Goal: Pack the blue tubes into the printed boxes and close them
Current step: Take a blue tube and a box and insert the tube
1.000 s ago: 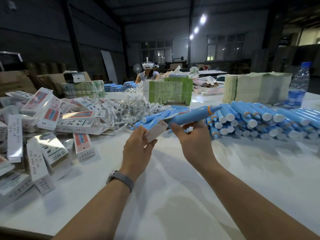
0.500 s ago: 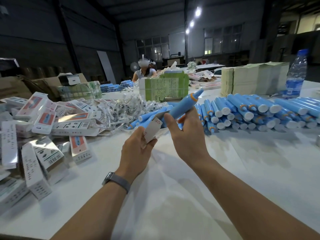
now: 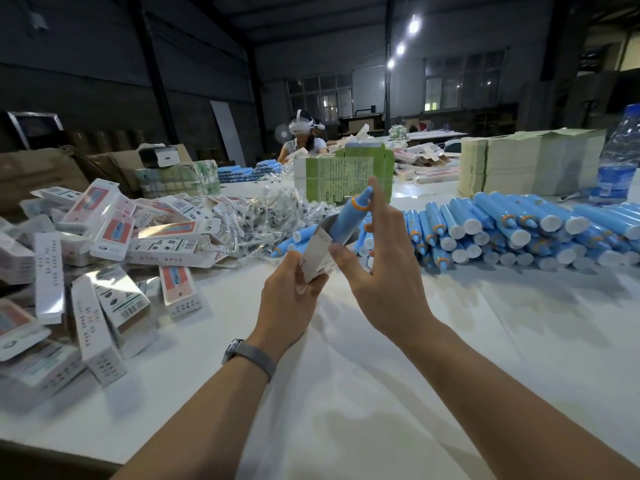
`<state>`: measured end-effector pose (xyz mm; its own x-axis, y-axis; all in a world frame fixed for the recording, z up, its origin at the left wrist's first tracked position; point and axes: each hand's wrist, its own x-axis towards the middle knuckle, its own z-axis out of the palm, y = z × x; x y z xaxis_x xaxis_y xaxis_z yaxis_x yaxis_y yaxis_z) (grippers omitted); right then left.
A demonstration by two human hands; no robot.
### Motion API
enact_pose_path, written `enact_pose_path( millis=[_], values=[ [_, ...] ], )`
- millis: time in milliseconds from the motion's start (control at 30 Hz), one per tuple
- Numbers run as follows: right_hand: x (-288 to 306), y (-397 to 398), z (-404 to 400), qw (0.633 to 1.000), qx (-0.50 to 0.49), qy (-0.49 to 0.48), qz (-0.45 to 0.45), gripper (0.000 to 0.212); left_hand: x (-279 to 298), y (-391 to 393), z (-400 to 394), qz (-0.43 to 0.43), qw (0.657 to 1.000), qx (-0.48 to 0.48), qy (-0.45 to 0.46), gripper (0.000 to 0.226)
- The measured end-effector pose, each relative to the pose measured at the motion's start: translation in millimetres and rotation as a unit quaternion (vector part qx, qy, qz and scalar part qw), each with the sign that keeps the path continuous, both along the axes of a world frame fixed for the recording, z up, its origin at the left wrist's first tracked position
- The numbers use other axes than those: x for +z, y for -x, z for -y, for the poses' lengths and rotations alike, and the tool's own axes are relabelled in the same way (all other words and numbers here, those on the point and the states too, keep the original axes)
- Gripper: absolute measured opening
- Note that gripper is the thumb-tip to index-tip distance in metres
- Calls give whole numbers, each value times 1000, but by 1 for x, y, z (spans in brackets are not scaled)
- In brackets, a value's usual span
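On the left of the bench (image 3: pixel 346 393) we see a heap of printed boxes (image 3: pixel 104 244), far too many and too jumbled to count, with a tangle of small clear packets (image 3: pixel 263 220) beyond it. At centre we judge the loading step is in hand: our left hand (image 3: pixel 291 289) has its grip curled round one open box (image 3: pixel 317 256), mouth tilted up, and the blue tube (image 3: pixel 349 220) sits partly inside it, orange collar and tip still out. Our right hand (image 3: pixel 384 271) keeps a narrow grip, thumb and a finger pinching the tube. Next we must push the tube fully home along the box's axis, then tuck the flap shut. Rightward lies a stack of loose tubes (image 3: pixel 519 230), dozens at least, uncountable, with one water bottle (image 3: pixel 620 157) behind.
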<state>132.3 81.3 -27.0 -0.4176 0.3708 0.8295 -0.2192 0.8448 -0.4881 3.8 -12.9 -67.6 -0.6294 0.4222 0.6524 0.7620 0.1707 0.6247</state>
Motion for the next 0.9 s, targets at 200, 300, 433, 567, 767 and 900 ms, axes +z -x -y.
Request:
enact_pose_path(
  millis=[200, 300, 433, 567, 767, 900],
  values=[
    [-1, 0, -2, 998, -33, -41, -27, 74, 1, 0, -1, 17, 1000, -9, 5, 27],
    [-2, 0, 0, 998, -37, -55, -17, 64, 1, 2, -1, 37, 999, -2, -3, 27],
    [-1, 2, 4, 998, -57, -35, -14, 46, 0, 3, -2, 37, 999, -5, 0, 28],
    [1, 3, 5, 994, -92, -44, -39, 14, -1, 3, -2, 13, 1000, -6, 9, 30],
    [0, 2, 9, 994, -99, -51, -17, 24, -1, 5, -2, 41, 999, 2, -14, 26],
    [0, 5, 11, 998, -63, 3, -2, 14, 3, 11, 1, 118, 985, 51, -114, 25]
  ],
)
